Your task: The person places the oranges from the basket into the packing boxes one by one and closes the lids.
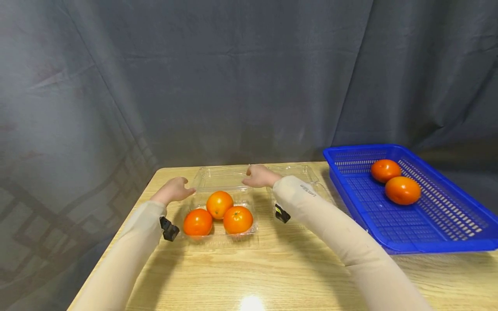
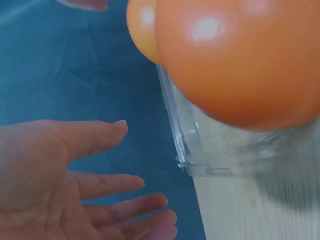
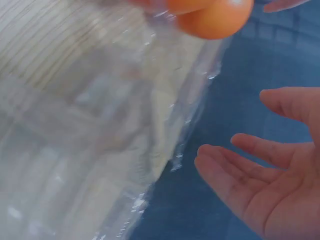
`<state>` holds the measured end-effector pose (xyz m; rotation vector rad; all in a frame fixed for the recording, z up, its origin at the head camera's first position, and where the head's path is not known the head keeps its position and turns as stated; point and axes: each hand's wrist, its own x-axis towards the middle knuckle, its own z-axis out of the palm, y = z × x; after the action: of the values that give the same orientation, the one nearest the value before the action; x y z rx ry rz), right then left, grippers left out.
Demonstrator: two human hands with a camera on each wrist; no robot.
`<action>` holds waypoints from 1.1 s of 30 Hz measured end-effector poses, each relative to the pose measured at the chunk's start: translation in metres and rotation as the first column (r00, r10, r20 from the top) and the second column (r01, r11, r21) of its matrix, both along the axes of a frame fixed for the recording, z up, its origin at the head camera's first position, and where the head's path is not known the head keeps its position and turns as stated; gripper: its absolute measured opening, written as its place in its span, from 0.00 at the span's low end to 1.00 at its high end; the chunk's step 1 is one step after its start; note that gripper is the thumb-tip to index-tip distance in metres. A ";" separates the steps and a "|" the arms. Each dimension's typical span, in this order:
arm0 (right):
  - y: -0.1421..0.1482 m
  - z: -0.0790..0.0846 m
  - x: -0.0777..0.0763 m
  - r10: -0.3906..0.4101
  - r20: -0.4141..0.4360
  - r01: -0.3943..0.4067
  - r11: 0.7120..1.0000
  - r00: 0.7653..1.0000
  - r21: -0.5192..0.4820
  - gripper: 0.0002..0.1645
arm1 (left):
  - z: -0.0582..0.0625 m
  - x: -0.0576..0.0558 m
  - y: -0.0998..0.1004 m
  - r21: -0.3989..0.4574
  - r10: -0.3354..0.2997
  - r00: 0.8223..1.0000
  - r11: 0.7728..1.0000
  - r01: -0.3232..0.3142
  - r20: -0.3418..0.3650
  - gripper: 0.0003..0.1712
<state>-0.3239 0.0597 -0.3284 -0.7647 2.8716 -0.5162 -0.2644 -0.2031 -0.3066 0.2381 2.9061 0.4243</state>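
Three round oranges (image 1: 238, 219) sit in a clear plastic clamshell box (image 1: 221, 240), whose lid (image 1: 221, 176) lies folded back behind it. My left hand (image 1: 173, 190) hovers at the box's back left corner, its fingers extended and holding nothing. Past the back right corner is my right hand (image 1: 261, 176), also bare of any object. Each wrist view shows its palm and relaxed fingers: the left hand (image 2: 85, 185) stands apart from the box edge, and the right hand (image 3: 265, 170) likewise touches no plastic.
More clear plastic packaging (image 1: 324, 192) lies right of the box, partly behind my right sleeve. A blue basket (image 1: 373, 235) with two orange fruits (image 1: 402, 190) stands on the right of the wooden table (image 1: 218, 276). A dark curtain (image 1: 233, 86) hangs behind.
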 end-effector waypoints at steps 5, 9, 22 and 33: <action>0.003 -0.019 -0.015 -0.039 0.084 0.037 0.999 0.996 0.029 0.34 | -0.003 -0.008 -0.002 0.031 0.022 0.995 0.999 -0.025 0.100 0.35; 0.000 -0.002 0.008 -0.110 0.197 0.103 0.994 0.974 0.043 0.33 | -0.006 -0.013 -0.004 0.079 0.038 0.979 0.995 -0.056 0.202 0.36; 0.001 -0.003 0.016 -0.128 0.387 0.175 0.981 0.913 -0.088 0.38 | -0.009 -0.025 -0.005 0.239 0.043 0.936 0.962 -0.133 0.349 0.34; 0.001 -0.007 0.014 -0.124 0.385 0.180 0.977 0.915 -0.114 0.39 | -0.018 -0.038 -0.011 0.290 0.020 0.930 0.947 -0.135 0.368 0.37</action>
<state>-0.3096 0.0608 -0.3354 -0.4027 2.5629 -0.8062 -0.3019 -0.2142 -0.3242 0.0758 2.4828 0.8468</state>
